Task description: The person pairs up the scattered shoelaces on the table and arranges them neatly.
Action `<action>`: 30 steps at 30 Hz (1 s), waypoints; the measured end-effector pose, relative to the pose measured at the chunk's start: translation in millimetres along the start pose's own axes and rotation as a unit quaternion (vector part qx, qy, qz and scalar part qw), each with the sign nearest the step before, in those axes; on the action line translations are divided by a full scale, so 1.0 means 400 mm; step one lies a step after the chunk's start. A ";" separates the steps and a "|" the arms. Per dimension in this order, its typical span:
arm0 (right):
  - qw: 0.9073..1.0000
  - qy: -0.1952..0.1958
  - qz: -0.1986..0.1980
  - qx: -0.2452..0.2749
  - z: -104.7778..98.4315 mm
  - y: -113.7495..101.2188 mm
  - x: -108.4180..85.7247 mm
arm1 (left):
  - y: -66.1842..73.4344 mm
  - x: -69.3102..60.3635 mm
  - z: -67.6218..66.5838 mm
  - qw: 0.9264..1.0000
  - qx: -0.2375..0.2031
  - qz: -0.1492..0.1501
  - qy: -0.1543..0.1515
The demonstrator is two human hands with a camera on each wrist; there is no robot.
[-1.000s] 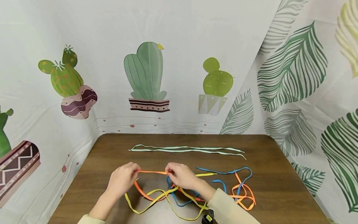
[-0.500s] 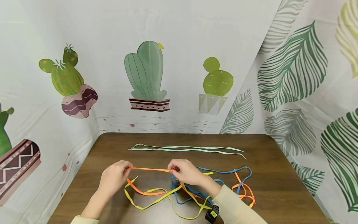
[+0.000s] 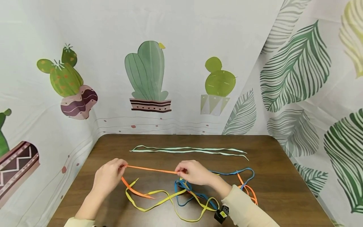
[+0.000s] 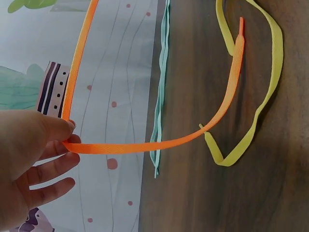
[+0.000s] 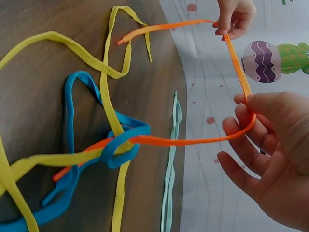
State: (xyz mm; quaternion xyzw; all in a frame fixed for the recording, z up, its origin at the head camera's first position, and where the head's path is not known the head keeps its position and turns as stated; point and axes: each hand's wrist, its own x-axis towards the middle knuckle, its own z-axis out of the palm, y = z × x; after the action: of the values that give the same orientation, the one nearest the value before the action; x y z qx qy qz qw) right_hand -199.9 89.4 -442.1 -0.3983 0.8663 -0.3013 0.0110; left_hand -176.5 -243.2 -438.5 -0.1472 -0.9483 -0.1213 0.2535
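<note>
Right, left hand (image 3: pixel 108 175) pinches the orange lace (image 4: pixel 111 148) at thumb and finger, other fingers loose. Its free tail drops onto the surface (image 3: pixel 272 154), crossing the yellow lace (image 4: pixel 277 58). Middle stretch is in the air between the hands. Right hand (image 3: pixel 194 172) pinches it too, remaining fingers relaxed; from there it runs down into the blue lace's (image 5: pixel 70 111) loops. Two-point grip probably there to hold the stretch straight and clear of the tangle. Stretch's long axis: left-right, left end slightly higher in head view. Tail tip points back right.
</note>
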 end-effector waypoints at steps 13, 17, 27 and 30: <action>0.999 0.005 0.009 -0.041 -0.053 0.000 -0.031 | -0.026 0.002 -0.017 1.000 0.014 0.005 0.018; 0.998 0.022 0.004 -0.060 -0.072 0.002 -0.044 | -0.036 -0.002 -0.016 1.000 0.019 0.006 0.022; 0.992 0.071 -0.003 -0.100 -0.105 0.027 -0.068 | -0.065 -0.009 -0.011 0.999 0.033 0.009 0.034; 0.988 0.083 -0.008 -0.127 -0.115 0.039 -0.077 | -0.072 -0.009 -0.009 0.999 0.038 0.012 0.036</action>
State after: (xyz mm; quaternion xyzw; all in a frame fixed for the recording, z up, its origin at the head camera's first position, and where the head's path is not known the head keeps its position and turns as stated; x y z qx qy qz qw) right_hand -201.4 142.1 -419.4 -0.3771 0.8920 -0.2214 -0.1144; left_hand -181.5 -271.9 -441.8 -0.1442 -0.9406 -0.0878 0.2945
